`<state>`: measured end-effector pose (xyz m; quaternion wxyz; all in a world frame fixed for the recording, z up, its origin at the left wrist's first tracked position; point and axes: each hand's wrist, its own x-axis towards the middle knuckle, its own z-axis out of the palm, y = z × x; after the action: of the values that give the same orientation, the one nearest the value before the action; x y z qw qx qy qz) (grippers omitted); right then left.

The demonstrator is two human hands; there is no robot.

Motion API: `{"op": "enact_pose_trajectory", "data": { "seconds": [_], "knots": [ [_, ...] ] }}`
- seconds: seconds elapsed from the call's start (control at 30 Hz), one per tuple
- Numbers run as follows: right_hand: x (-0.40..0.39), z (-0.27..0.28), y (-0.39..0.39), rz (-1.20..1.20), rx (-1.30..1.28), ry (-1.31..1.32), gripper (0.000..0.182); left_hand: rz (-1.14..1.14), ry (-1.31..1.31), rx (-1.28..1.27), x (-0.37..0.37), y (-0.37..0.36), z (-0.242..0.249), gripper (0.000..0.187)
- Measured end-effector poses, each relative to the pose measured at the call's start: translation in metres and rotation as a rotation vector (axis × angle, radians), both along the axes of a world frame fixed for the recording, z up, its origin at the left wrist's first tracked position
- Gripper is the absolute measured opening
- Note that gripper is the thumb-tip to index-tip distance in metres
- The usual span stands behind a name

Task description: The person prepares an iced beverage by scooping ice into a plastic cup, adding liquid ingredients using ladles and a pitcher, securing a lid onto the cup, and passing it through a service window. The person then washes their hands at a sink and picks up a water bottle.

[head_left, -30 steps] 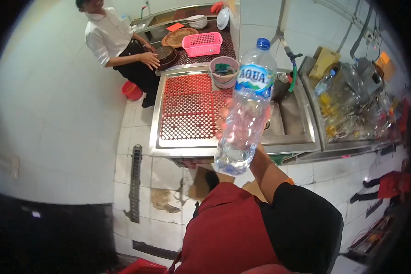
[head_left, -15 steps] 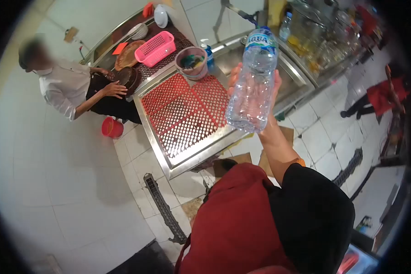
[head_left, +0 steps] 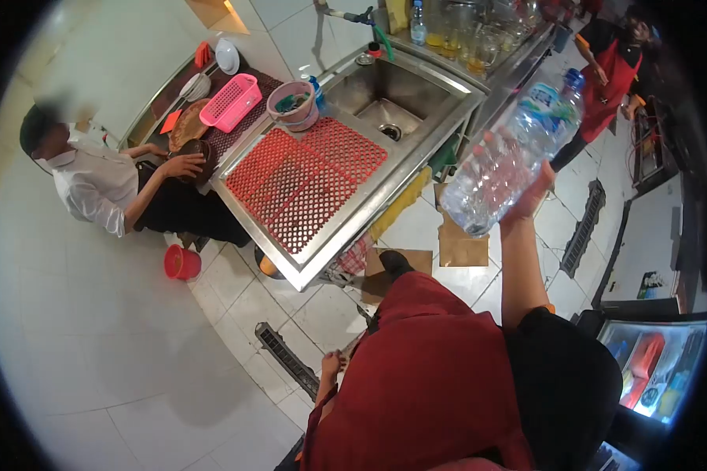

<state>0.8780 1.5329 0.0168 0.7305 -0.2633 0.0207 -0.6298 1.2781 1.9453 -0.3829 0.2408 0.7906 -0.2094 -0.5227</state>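
My right hand [head_left: 529, 196] is wrapped round a clear plastic water bottle [head_left: 526, 129] with a blue cap and a blue-green label. The bottle is tilted, its cap toward the upper right, and it is held out in front of me at the right. Some of the fingers show through the clear plastic. Low beside my red apron [head_left: 424, 369] hangs my left hand [head_left: 333, 364], small in view. Its fingers look loosely bent and apart, with nothing seen in them.
Ahead is a steel sink [head_left: 393, 102] beside a drainboard with red mats [head_left: 298, 180]. A tub [head_left: 294, 118] and a pink basket [head_left: 232, 102] stand behind. A co-worker [head_left: 94, 180] handles a dark round object at left; another person [head_left: 613, 78] stands at right. Glass mugs [head_left: 479, 55] line the counter.
My right hand has carried the bottle to the right, away from the sink, and tilted it more. My view has turned right, and my left hand now shows beside the apron.
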Motion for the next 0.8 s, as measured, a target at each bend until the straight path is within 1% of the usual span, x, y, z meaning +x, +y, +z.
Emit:
{"op": "enact_pose_trajectory", "data": {
  "seconds": [0.03,0.13,0.17,0.23,0.33,0.4,0.47,0.53,0.6,0.63,0.67,0.7,0.77,0.8],
  "knots": [
    [-0.012,-0.003,0.006,0.011,-0.082,0.009,0.091,-0.063,-0.028,0.026,-0.003,0.015,-0.01,0.034],
    [-0.03,0.004,0.031,-0.101,-0.187,0.214,0.095,-0.159,-0.054,0.094,-0.022,0.06,-0.043,0.037],
    [-0.032,0.005,0.039,-0.102,-0.182,0.219,0.095,-0.186,-0.06,0.11,-0.028,0.074,-0.052,0.038],
    [-0.029,0.013,0.056,-0.121,-0.25,0.434,0.099,-0.21,-0.066,0.124,-0.038,0.09,-0.064,0.039],
    [-0.02,0.008,0.064,-0.137,-0.269,0.479,0.101,-0.212,-0.068,0.119,-0.047,0.098,-0.076,0.042],
    [-0.014,0.0,0.066,-0.103,-0.251,0.443,0.099,-0.188,-0.069,0.108,-0.049,0.099,-0.082,0.044],
    [-0.001,0.001,0.067,-0.256,-0.197,0.643,0.101,-0.155,-0.066,0.088,-0.046,0.094,-0.088,0.046],
    [0.013,0.014,0.064,-0.241,-0.244,0.683,0.101,-0.1,-0.06,0.065,-0.039,0.086,-0.094,0.048],
    [0.027,0.025,0.059,-0.191,-0.341,0.961,0.09,-0.019,-0.061,0.037,-0.034,0.079,-0.1,0.05],
    [0.038,0.021,0.055,-0.203,-0.366,0.932,0.084,0.038,-0.069,0.019,-0.032,0.076,-0.104,0.051],
    [0.047,0.022,0.054,-0.191,-0.376,0.922,0.084,0.118,-0.181,0.009,-0.03,0.073,-0.109,0.053],
    [0.057,0.022,0.052,-0.201,-0.361,0.946,0.082,0.133,-0.189,0.006,-0.027,0.072,-0.106,0.053],
    [0.075,0.022,0.048,-0.207,-0.33,0.958,0.076,0.059,-0.044,0.062,-0.021,0.072,-0.096,0.053],
    [0.083,0.021,0.044,-0.197,-0.335,0.948,0.076,0.072,-0.052,0.062,-0.023,0.078,-0.101,0.053]
  ]
}}
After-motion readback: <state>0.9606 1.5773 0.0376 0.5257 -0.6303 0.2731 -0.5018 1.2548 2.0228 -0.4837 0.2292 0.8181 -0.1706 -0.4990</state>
